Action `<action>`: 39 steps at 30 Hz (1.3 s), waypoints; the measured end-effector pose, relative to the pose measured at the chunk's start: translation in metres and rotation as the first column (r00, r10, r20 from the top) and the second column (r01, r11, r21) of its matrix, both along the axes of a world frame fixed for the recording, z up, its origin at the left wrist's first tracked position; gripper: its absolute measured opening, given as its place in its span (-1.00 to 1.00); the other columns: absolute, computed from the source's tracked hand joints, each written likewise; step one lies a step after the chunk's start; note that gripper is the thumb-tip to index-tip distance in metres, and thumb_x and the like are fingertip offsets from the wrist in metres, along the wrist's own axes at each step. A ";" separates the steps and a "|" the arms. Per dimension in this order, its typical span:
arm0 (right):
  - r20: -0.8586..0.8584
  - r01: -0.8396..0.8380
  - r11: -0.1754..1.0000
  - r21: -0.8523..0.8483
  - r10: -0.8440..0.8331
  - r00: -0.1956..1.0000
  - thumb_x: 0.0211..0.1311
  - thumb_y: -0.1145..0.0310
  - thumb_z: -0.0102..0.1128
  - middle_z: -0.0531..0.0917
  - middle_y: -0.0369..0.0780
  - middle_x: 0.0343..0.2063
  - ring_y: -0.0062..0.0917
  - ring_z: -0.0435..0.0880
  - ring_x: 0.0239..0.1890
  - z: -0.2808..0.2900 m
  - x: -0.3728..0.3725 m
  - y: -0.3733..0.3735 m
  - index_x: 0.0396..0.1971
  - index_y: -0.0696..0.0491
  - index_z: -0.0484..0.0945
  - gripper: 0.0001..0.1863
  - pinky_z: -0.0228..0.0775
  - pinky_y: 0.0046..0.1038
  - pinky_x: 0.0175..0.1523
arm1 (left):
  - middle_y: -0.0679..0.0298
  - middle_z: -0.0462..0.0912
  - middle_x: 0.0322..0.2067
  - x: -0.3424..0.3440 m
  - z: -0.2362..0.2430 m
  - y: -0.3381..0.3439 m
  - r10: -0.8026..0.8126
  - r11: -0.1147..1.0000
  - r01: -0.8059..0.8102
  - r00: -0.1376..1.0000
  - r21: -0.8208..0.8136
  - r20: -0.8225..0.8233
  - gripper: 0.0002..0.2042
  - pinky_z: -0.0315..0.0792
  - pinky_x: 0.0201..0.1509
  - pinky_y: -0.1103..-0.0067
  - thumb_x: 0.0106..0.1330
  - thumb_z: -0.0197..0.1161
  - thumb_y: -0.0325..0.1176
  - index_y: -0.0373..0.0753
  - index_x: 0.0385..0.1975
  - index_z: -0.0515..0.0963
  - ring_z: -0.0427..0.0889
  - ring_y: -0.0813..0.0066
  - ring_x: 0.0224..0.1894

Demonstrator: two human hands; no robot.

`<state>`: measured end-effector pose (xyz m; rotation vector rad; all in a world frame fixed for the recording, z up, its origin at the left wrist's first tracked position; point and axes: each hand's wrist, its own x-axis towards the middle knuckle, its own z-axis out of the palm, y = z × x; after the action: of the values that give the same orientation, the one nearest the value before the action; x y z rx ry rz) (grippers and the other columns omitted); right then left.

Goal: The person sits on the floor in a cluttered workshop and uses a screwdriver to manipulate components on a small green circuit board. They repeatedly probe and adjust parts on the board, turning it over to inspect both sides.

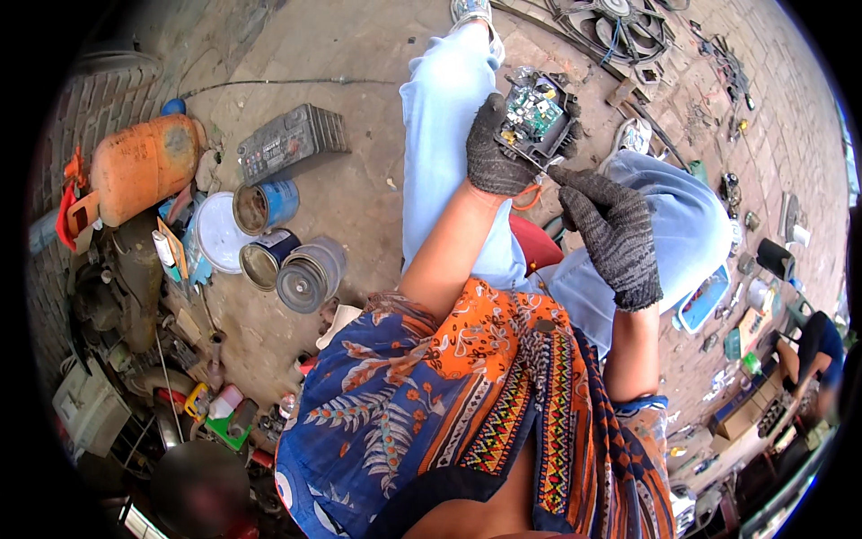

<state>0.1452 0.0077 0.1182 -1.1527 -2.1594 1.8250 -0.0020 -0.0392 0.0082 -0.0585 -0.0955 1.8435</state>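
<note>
My left hand [496,151], in a dark grey knitted glove, is closed around a black plastic housing [568,115] above my lap. Inside the housing sits a green circuit board [536,110] with several small parts on it, facing up. My right hand [612,225], gloved the same way, pinches a slim metal tool [540,168]. The tool's thin end reaches the near edge of the housing, beside my left fingers. Most of the tool is hidden by the glove, so its exact kind does not show. An orange wire [532,199] hangs just below the housing.
On the left stand an orange gas cylinder [148,169], a dark battery [290,144] and several open cans [267,207]. A radiator fan [620,18] lies at the far right. Beside my right knee is a blue tray [703,301]. Another person [813,359] sits farther right.
</note>
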 end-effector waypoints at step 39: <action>-0.134 0.466 0.860 -0.207 -0.497 0.857 0.29 0.43 0.03 0.56 -0.32 -0.42 -0.72 0.48 -0.43 -0.047 -0.017 -0.045 -0.05 0.16 0.52 -0.73 0.37 -0.64 -0.28 | 0.05 0.49 -0.07 0.001 -0.009 0.023 0.093 0.975 -0.091 0.996 -0.204 0.001 -0.42 0.39 0.08 0.12 0.23 -0.04 0.21 -0.19 -0.02 0.40 0.49 0.06 -0.04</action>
<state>0.1282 -0.0371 0.0716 -1.3464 -1.4606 1.8095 -0.0008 -0.0166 -0.0005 -0.2098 0.0854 1.9402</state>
